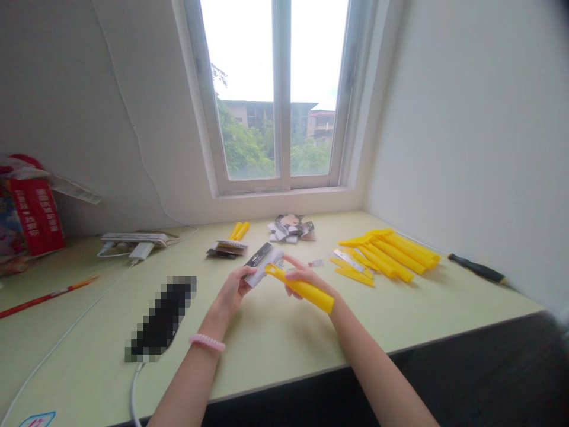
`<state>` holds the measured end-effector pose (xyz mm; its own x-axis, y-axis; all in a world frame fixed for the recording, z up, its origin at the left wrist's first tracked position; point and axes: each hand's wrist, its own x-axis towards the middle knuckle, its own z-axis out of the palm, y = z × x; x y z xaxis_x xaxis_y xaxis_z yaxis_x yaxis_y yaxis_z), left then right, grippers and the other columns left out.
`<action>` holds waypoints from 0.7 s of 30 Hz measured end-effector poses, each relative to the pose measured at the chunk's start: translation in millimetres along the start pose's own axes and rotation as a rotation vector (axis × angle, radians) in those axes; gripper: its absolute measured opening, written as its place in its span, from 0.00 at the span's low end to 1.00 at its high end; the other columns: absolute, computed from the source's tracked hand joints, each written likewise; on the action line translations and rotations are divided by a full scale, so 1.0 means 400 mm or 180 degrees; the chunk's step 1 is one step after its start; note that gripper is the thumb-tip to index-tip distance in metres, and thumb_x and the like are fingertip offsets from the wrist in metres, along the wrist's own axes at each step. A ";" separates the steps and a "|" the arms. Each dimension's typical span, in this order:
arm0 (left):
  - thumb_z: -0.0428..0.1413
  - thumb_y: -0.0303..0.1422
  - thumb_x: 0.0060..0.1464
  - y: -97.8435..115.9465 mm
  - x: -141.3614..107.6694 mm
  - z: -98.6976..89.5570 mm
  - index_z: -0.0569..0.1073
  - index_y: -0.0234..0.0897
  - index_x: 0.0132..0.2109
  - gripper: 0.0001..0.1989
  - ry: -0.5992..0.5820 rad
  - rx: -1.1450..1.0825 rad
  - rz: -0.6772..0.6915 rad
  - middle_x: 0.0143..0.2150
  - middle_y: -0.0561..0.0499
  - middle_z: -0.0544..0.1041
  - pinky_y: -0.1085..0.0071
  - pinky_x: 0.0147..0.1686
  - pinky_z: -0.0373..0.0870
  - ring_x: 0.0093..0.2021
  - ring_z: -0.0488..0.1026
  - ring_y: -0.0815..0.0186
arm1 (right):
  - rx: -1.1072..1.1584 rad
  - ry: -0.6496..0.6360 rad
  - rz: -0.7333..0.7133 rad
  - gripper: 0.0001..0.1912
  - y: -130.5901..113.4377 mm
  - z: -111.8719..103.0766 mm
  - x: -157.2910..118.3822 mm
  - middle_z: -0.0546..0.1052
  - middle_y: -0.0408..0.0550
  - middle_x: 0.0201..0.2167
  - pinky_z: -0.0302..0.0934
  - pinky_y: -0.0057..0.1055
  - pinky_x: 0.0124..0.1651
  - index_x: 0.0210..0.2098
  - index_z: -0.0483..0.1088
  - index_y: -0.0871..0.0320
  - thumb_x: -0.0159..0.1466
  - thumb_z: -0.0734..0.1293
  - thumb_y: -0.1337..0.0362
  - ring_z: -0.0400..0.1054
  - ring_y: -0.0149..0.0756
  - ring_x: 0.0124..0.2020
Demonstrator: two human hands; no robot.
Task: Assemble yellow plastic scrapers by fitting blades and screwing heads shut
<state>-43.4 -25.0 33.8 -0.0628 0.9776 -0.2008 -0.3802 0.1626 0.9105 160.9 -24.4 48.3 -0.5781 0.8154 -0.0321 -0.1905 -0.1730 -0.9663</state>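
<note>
My left hand (pixel 232 290) holds a grey and black card packet (pixel 262 264) upright by its lower edge. My right hand (pixel 306 276) grips a yellow plastic utility knife body (pixel 304 289), whose tip reaches the packet's lower part. To the right lies a heap of similar yellow knife bodies (pixel 393 252), with thin yellow strips (pixel 354 274) and a small metal-and-card piece (pixel 347 259) in front of it. Beyond my hands sit a loose pile of card packets (pixel 288 228), a smaller stack of packets (pixel 226 249) and a pair of yellow pieces (pixel 239 230).
A black-handled screwdriver (pixel 478 268) lies by the right wall. A pixelated dark object (pixel 162 317) sits on the pale green desk (pixel 271 362) left of my hands. Farther left are a power strip (pixel 133 239), a red pencil (pixel 48 299) and a red box (pixel 36 216).
</note>
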 end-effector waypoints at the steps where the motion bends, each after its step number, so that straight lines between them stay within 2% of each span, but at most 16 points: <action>1: 0.57 0.26 0.41 0.003 -0.004 -0.002 0.75 0.31 0.33 0.08 -0.0168 0.0039 -0.0102 0.30 0.47 0.78 0.76 0.26 0.67 0.28 0.72 0.68 | 0.0155 -0.0060 -0.0037 0.33 -0.001 -0.006 0.000 0.71 0.38 0.17 0.46 0.21 0.17 0.54 0.59 0.55 0.49 0.67 0.61 0.59 0.25 0.14; 4: 0.56 0.24 0.41 0.006 -0.017 -0.002 0.76 0.32 0.36 0.11 -0.0669 0.0216 -0.0311 0.32 0.47 0.78 0.76 0.25 0.66 0.28 0.72 0.67 | 0.0567 -0.0151 -0.0141 0.26 0.003 -0.023 0.002 0.71 0.39 0.20 0.40 0.20 0.16 0.49 0.65 0.55 0.50 0.66 0.61 0.51 0.19 0.12; 6: 0.56 0.24 0.40 0.005 -0.024 0.000 0.76 0.31 0.38 0.13 -0.0969 0.0358 -0.0337 0.33 0.46 0.78 0.75 0.25 0.66 0.29 0.73 0.66 | 0.0680 -0.0048 -0.0133 0.24 0.006 -0.030 0.004 0.70 0.39 0.20 0.41 0.20 0.16 0.47 0.67 0.55 0.50 0.66 0.59 0.48 0.19 0.12; 8: 0.58 0.23 0.40 0.004 -0.029 0.004 0.76 0.30 0.39 0.14 -0.1138 0.0377 -0.0303 0.35 0.43 0.78 0.74 0.28 0.68 0.31 0.74 0.64 | 0.0816 0.0129 -0.0196 0.23 0.005 -0.035 0.005 0.69 0.38 0.18 0.47 0.20 0.18 0.47 0.67 0.57 0.52 0.65 0.57 0.52 0.21 0.13; 10: 0.60 0.23 0.40 0.004 -0.026 0.008 0.75 0.29 0.39 0.15 -0.1093 0.0242 -0.0164 0.37 0.42 0.78 0.72 0.33 0.70 0.34 0.75 0.62 | 0.1022 0.0298 -0.0315 0.23 0.001 -0.036 0.005 0.69 0.40 0.19 0.54 0.22 0.23 0.47 0.67 0.58 0.54 0.64 0.54 0.59 0.25 0.17; 14: 0.60 0.22 0.41 0.009 0.019 0.008 0.74 0.29 0.39 0.14 -0.0479 -0.0236 0.0256 0.37 0.43 0.78 0.71 0.37 0.71 0.35 0.75 0.63 | 0.1236 0.0564 -0.0295 0.22 -0.004 -0.034 0.009 0.73 0.42 0.23 0.60 0.25 0.32 0.48 0.66 0.59 0.56 0.62 0.55 0.65 0.28 0.23; 17: 0.58 0.17 0.40 0.027 0.088 0.006 0.73 0.31 0.37 0.14 0.0377 -0.0699 0.0647 0.35 0.47 0.78 0.73 0.36 0.72 0.33 0.75 0.67 | 0.1227 0.0774 -0.0278 0.18 0.002 -0.033 0.015 0.72 0.41 0.22 0.60 0.25 0.33 0.45 0.69 0.58 0.56 0.62 0.59 0.64 0.27 0.23; 19: 0.57 0.16 0.40 0.042 0.138 0.007 0.72 0.31 0.35 0.13 0.1101 -0.0828 0.0698 0.32 0.47 0.77 0.73 0.36 0.72 0.33 0.75 0.67 | 0.1148 0.0910 -0.0279 0.16 0.008 -0.032 0.020 0.71 0.41 0.21 0.60 0.26 0.33 0.42 0.70 0.58 0.55 0.63 0.60 0.64 0.28 0.23; 21: 0.56 0.15 0.40 0.053 0.183 0.009 0.71 0.31 0.34 0.13 0.1440 -0.0799 0.0678 0.30 0.48 0.76 0.73 0.36 0.72 0.32 0.75 0.67 | 0.1082 0.0993 -0.0269 0.15 0.014 -0.031 0.023 0.71 0.42 0.21 0.60 0.27 0.34 0.40 0.71 0.58 0.55 0.63 0.60 0.64 0.28 0.23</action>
<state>-52.7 50.7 39.9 -0.5310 0.8217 -0.2071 -0.5203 -0.1232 0.8450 164.3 -10.8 39.4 -0.2931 0.9525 -0.0823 -0.5058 -0.2276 -0.8321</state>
